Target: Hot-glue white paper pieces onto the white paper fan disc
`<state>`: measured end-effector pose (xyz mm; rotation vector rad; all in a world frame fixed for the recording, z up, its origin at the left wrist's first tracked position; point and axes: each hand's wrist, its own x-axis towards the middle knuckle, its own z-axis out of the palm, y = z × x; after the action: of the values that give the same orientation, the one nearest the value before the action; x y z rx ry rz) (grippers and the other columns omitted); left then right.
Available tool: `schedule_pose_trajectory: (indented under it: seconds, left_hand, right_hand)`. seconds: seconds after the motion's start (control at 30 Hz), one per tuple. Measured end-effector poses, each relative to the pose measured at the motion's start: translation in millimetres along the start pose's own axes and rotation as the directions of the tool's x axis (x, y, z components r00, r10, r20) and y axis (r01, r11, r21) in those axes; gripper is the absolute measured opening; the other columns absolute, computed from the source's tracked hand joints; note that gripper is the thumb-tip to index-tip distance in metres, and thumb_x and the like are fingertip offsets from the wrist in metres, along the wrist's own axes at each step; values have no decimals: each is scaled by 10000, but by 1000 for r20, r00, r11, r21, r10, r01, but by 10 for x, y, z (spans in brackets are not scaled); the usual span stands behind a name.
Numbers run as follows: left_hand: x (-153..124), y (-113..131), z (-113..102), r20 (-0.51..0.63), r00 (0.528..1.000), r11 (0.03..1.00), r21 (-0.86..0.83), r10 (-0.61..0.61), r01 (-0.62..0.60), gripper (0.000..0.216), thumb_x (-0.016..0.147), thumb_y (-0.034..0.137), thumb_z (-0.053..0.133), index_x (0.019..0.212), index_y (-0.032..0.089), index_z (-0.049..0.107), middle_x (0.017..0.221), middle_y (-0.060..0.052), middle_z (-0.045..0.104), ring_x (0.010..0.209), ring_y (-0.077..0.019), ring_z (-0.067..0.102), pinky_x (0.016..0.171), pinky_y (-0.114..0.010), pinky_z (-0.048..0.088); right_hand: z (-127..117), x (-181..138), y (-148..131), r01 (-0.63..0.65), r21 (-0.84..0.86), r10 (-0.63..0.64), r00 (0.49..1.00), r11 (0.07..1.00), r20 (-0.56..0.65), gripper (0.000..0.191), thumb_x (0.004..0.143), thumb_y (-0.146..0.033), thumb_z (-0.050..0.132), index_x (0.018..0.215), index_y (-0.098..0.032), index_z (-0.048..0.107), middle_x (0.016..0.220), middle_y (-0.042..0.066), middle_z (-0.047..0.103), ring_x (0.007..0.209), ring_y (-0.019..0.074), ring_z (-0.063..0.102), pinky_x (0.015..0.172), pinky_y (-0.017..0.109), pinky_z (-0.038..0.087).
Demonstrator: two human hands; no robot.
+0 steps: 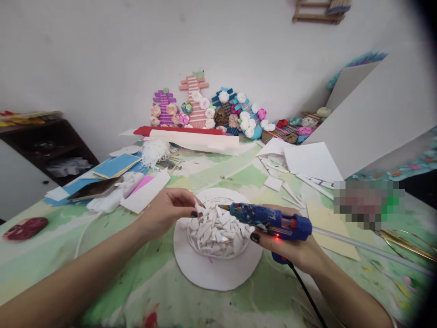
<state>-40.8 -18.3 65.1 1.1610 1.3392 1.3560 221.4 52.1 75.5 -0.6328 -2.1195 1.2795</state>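
My right hand (293, 246) is wrapped round a blue hot glue gun (273, 220), whose red light is lit. The gun's nozzle points left over a mound of small white paper pieces (220, 232). The mound sits on a round white disc (218, 275) on the table in front of me. At the mound's upper left edge, my left hand (174, 207) pinches a small white paper piece (198, 201) between thumb and fingers. A clear glue stick (327, 234) trails from the back of the gun, and a black cord hangs below it.
Blue sheets (116, 165), a dark flat object (94, 189) and white shredded strings (155, 152) lie at left. White card (312, 159) and rolled paper sticks (316, 186) lie at right, near golden scissors (409, 243). Decorated stick crafts (194, 102) stand against the wall.
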Motion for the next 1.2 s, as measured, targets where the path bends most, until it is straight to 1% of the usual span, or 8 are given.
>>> schedule_pose_trajectory:
  seconds: [0.13, 0.3, 0.37, 0.53, 0.73, 0.87, 1.13, 1.2]
  left_hand:
    - [78, 44, 238, 66, 998, 993, -116, -1, 8, 143, 510, 84, 762, 619, 134, 684, 606, -18, 681, 550, -126, 637, 523, -182, 517]
    - [114, 76, 345, 80, 996, 985, -171, 29, -15, 136, 514, 28, 729, 602, 123, 688, 575, -16, 676, 514, -107, 621, 483, -151, 494]
    - [116, 76, 364, 77, 996, 981, -191, 45, -29, 127, 517, 21, 721, 590, 119, 686, 582, -14, 676, 495, -93, 605, 480, -149, 492]
    - [110, 73, 383, 74, 995, 975, -218, 62, -45, 144, 502, 0, 713, 581, 116, 683, 583, -13, 674, 489, -87, 593, 470, -148, 484]
    - [112, 61, 383, 63, 997, 973, -229, 55, -39, 152, 494, -3, 714, 580, 118, 683, 576, -19, 673, 490, -92, 591, 461, -151, 476]
    - [107, 55, 377, 48, 997, 968, -248, 55, -41, 161, 478, -6, 722, 573, 118, 682, 584, -22, 675, 493, -95, 592, 468, -156, 480]
    - [115, 43, 322, 39, 997, 957, -286, 62, -48, 146, 510, 33, 747, 596, 133, 683, 639, -21, 685, 527, -93, 608, 511, -161, 498]
    - [130, 38, 289, 24, 997, 961, -269, 77, -68, 141, 524, 51, 756, 606, 138, 681, 647, -17, 684, 531, -91, 608, 528, -169, 506]
  right_hand:
    - [7, 13, -13, 3, 7, -4, 999, 1000, 52, 171, 743, -309, 604, 700, -156, 543, 647, 5, 504, 600, 124, 444, 535, 251, 356]
    - [2, 9, -19, 53, -34, -51, 997, 998, 56, 130, 758, -278, 565, 754, -147, 564, 677, 19, 517, 614, 131, 443, 540, 259, 349]
    - [5, 7, -24, 66, -51, -62, 996, 997, 69, 127, 758, -276, 559, 726, -154, 546, 664, 15, 504, 604, 128, 432, 534, 258, 345]
    - [13, 12, -32, 34, -61, -29, 996, 998, 81, 136, 755, -267, 554, 673, -176, 495, 623, -5, 468, 578, 119, 414, 517, 248, 344]
    - [15, 13, -32, 17, -53, -12, 996, 998, 88, 105, 766, -260, 547, 728, -162, 537, 650, 11, 501, 593, 128, 429, 530, 257, 358]
    - [26, 12, -25, 8, -46, -3, 996, 999, 93, 87, 755, -231, 550, 710, -160, 527, 647, 7, 496, 586, 119, 418, 524, 250, 352]
    - [20, 4, -14, -12, -14, 12, 999, 1000, 47, 79, 736, -233, 571, 712, -160, 551, 637, 1, 493, 584, 123, 427, 528, 249, 363]
    - [15, 2, -6, -19, -18, 19, 1000, 1000, 0, 92, 734, -250, 582, 737, -158, 578, 639, 4, 508, 588, 129, 453, 536, 252, 383]
